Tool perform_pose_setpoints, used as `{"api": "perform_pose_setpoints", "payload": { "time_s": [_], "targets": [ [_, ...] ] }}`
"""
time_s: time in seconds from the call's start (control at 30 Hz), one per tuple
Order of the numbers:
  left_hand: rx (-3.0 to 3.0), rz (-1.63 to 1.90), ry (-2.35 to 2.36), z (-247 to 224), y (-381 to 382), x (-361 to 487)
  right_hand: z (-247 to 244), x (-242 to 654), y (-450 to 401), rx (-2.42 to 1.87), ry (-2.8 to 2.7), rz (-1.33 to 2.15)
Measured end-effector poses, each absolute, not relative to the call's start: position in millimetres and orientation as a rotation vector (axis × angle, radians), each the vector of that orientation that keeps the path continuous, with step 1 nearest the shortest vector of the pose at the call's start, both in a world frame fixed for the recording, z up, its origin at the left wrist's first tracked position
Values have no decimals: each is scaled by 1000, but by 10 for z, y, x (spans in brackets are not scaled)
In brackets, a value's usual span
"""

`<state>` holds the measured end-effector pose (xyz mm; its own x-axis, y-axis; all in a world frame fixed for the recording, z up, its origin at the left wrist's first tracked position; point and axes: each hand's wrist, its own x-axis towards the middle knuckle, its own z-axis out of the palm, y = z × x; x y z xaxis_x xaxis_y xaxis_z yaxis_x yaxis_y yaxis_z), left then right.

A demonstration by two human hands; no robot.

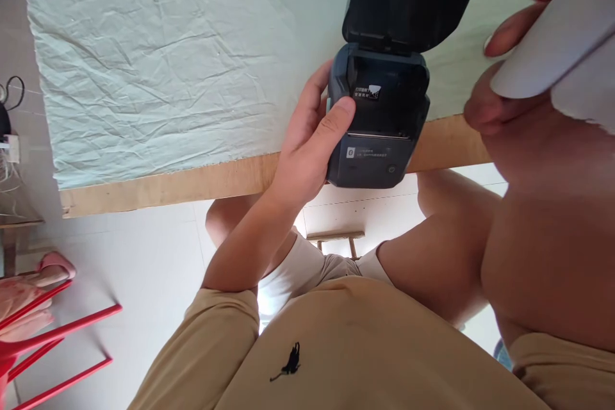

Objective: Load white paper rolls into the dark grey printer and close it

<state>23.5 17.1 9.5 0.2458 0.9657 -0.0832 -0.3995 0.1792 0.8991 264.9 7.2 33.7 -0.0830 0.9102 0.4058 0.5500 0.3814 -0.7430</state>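
Note:
A dark portable label printer (372, 163) sits at the front edge of the cloth-covered table, its black lid (403, 0) swung up and its inner bay showing. My left hand (314, 134) grips the printer's left side, thumb over the rim of the bay and fingers mostly hidden behind. At the upper right, my right hand (504, 77) holds a white paper roll (552, 32), with fingers around its far side and thumb at its near end. A loose flap of the paper hangs at the right. The roll is apart from the printer.
Wrinkled pale green cloth (158, 64) covers the table, whose bare wooden edge (168, 189) faces me. A wooden stool (336, 236) stands under the table. Red chair legs (62, 327) and a pink slipper (56, 266) are at lower left, with cables (14, 93) at far left.

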Motion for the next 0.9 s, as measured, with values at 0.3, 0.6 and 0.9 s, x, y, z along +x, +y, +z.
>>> {"api": "perform_pose_setpoints", "payload": {
  "time_s": [0.3,0.6,0.9],
  "targets": [
    [950,1151,810,13,212,206,-43,2653,151,-1382,-1754,114],
    [1023,1116,913,65,161,213,-41,2662,158,-1598,-1800,286],
    [886,1096,894,134,139,237,89,2744,2,-1695,-1817,395]
  ]
}}
